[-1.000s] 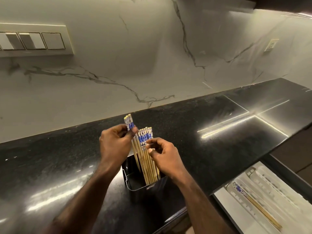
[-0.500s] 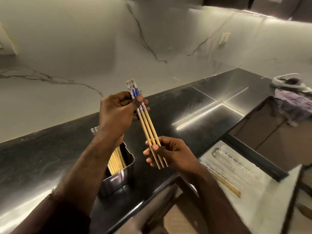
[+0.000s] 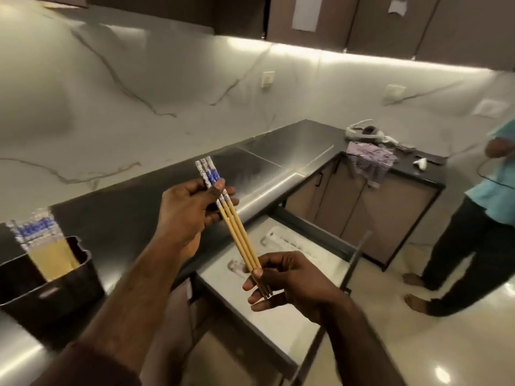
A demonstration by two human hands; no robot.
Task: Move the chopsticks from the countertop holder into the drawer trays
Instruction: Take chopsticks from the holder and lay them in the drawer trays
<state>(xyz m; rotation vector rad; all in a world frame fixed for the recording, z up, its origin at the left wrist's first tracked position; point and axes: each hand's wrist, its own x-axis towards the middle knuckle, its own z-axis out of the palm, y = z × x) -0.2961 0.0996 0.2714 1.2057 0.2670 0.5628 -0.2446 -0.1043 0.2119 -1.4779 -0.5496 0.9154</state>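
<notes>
Above the open drawer [image 3: 278,324], both hands [image 3: 184,215] [image 3: 289,282] pinch three chopsticks [image 3: 239,235]; keep them aligned, lowering toward the 3 o'clock tray [image 3: 281,240]

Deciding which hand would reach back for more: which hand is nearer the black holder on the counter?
Left. The left hand is right of the holder; the right hand is farther right, over the open drawer.

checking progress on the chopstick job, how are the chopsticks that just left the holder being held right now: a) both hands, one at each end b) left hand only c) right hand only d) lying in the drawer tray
a: the left hand pinches the chopsticks near their blue patterned tops while the right hand grips their plain lower ends, above the open drawer.
</notes>
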